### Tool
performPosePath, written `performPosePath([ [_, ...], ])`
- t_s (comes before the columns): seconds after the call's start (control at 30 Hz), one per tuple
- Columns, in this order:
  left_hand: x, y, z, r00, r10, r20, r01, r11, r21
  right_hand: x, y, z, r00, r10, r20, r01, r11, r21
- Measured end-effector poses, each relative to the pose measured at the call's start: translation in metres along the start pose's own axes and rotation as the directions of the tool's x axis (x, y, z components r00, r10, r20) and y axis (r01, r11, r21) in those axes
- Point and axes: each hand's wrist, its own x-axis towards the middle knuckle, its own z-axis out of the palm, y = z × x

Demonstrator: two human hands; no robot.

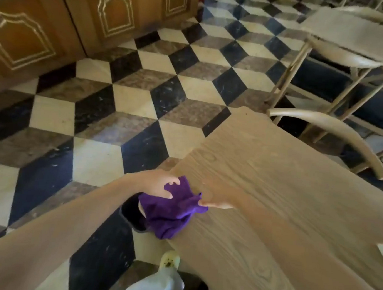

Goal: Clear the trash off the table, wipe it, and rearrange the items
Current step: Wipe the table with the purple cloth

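A purple cloth (172,213) hangs over the left edge of the light wooden table (274,173), part on the tabletop, part off it. My left hand (158,185) grips the cloth's upper left part beyond the table edge. My right hand (218,196) lies blurred on the tabletop, its fingertips pinching the cloth's right corner. Under the cloth, down on the floor, stands a dark bin (131,215), partly hidden by the cloth.
Pale wooden chairs (342,53) stand at the table's far right side. Brown cabinets (58,22) line the back left wall. The floor (121,94) has black, white and grey tiles. My foot in a pale shoe (170,260) is beside the table edge.
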Motion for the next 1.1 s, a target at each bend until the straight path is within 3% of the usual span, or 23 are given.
performPosePath([
  [0.13,-0.007,-0.020,0.036,0.997,0.042,-0.066,-0.035,0.994,0.101,0.017,-0.014,0.037,0.998,-0.038,0.056,0.036,0.998,0.043],
  [0.23,-0.004,-0.032,0.065,0.990,0.057,-0.126,-0.035,0.985,0.167,0.025,-0.023,0.058,1.000,-0.011,-0.011,0.012,1.000,0.024],
  [0.37,-0.002,-0.037,0.087,0.956,0.068,-0.286,-0.034,0.992,0.123,0.037,-0.025,0.074,0.987,0.058,-0.149,-0.052,0.998,0.045],
  [0.53,0.007,-0.030,0.088,0.925,-0.050,-0.376,0.054,0.999,0.001,0.047,-0.023,0.079,0.973,0.187,-0.135,-0.148,0.956,0.255],
  [0.67,0.016,-0.027,0.071,0.936,-0.114,-0.333,0.027,0.966,-0.255,0.045,-0.019,0.082,0.964,0.221,-0.149,-0.160,0.927,0.340],
  [0.87,0.039,-0.002,0.033,0.961,-0.076,-0.266,-0.044,0.907,-0.419,0.025,0.011,0.050,0.913,0.316,-0.258,-0.108,0.798,0.593],
  [1.0,0.057,0.039,-0.002,0.959,0.094,-0.268,-0.227,0.818,-0.528,-0.005,0.045,0.017,0.872,0.398,-0.286,-0.094,0.708,0.699],
  [1.1,0.067,0.084,-0.025,0.949,0.234,-0.211,-0.314,0.756,-0.574,-0.035,0.071,-0.002,0.843,0.451,-0.293,-0.138,0.707,0.693],
])
